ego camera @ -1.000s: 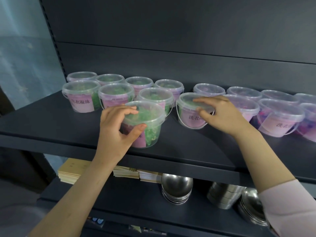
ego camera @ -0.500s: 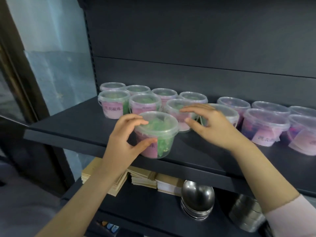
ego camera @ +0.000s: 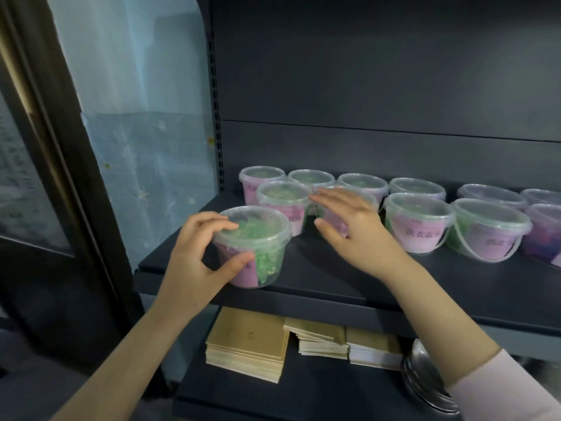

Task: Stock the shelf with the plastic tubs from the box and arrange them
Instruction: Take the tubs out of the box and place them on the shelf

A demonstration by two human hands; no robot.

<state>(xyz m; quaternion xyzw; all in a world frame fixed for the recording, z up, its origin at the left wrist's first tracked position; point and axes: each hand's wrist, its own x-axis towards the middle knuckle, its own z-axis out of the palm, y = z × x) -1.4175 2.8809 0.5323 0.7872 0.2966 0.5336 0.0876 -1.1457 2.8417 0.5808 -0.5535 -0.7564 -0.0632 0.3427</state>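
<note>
Several clear plastic tubs with green or purple contents and pink labels stand in two rows on the dark shelf (ego camera: 334, 278). One green-filled tub (ego camera: 258, 238) stands alone in front, near the shelf's left front edge. My left hand (ego camera: 197, 262) grips it, fingers over the lid rim and thumb on its wall. My right hand (ego camera: 355, 229) lies with straight fingers over a second-row tub (ego camera: 335, 224), thumb at its front. This hand hides most of that tub. No box is in view.
Stacks of tan booklets (ego camera: 247, 347) and steel bowls (ego camera: 425, 378) sit on the lower shelf. A dark door frame (ego camera: 60, 177) and a pale blue curtain (ego camera: 136, 132) stand left of the shelf upright. Bare shelf runs along the front, right of the lone tub.
My left hand has carried the front tub leftward toward the shelf's left end. My right hand has shifted left along the second row to another tub.
</note>
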